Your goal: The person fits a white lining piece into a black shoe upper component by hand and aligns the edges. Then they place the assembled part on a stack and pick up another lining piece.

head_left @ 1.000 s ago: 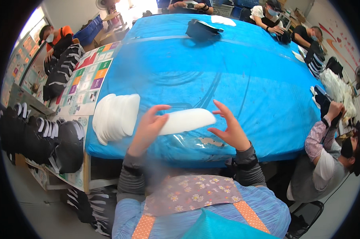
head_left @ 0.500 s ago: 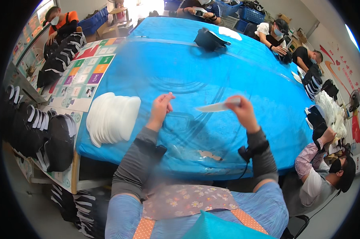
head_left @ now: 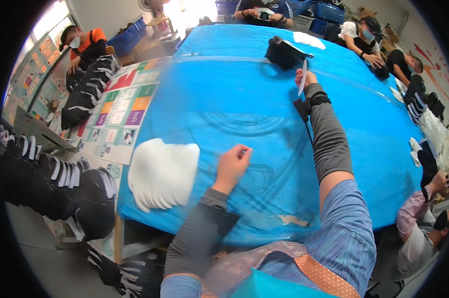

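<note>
My right hand [head_left: 308, 78] is stretched far out over the blue-covered table [head_left: 264, 99], closed on a thin white insole-shaped piece [head_left: 303, 79], seen nearly edge-on. Just beyond it lies a black fabric item [head_left: 285, 53], folded, its exact kind unclear. Nearer me, my left hand [head_left: 233, 168] hovers over the table with curled fingers, thumb and forefinger pressed together; nothing shows in it. To its left lies a fanned stack of similar white flat pieces [head_left: 162, 171], apart from the hand.
Along the left, side tables carry rows of black fabric items with white edges [head_left: 85, 198]. White pieces [head_left: 309, 40] lie at the far edge. Co-workers sit around, one in orange [head_left: 93, 44] at far left and another [head_left: 425, 218] close on my right. Blue crates [head_left: 328, 12] stand behind.
My right hand has reached forward with the white piece, up to the black fabric item. The view has shifted, and my left hand stays near the stack, fingers still closed.
</note>
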Demonstrator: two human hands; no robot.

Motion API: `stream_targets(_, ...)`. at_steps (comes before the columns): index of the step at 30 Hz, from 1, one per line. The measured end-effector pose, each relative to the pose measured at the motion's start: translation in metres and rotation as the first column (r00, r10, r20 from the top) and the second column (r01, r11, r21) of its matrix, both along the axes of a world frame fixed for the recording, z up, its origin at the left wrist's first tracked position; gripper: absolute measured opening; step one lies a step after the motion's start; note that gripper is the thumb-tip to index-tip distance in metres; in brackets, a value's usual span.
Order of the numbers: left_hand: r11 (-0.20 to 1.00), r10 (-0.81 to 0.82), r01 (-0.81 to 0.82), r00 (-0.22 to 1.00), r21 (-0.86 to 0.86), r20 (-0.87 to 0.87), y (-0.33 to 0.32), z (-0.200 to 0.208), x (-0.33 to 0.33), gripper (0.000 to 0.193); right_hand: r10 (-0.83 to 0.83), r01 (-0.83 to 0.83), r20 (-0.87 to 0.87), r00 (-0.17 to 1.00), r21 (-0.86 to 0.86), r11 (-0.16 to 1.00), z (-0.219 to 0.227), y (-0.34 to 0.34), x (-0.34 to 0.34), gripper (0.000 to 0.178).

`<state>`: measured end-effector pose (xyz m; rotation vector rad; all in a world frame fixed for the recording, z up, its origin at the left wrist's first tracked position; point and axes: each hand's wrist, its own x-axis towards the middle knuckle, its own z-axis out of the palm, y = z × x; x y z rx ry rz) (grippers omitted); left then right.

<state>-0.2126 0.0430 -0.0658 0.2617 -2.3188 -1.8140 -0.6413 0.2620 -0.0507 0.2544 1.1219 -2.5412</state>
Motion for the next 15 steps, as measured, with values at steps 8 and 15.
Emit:
stream_targets(8, 0.965, 0.038, -0.024, 0.998, -0.26, 0.049, 0.0, 0.011, 0.007, 0.023, -0.122, 0.125, 0.027, 0.992, -0.206, 0.971, 0.016, -0.053, -0.029, 0.017)
stream_targets(15, 0.969, -0.023, 0.037, 0.998, -0.243, 0.061, -0.003, 0.014, 0.001, 0.025, 0.01, -0.021, -0.054, 0.999, -0.218, 0.976, 0.014, -0.034, -0.02, 0.012)
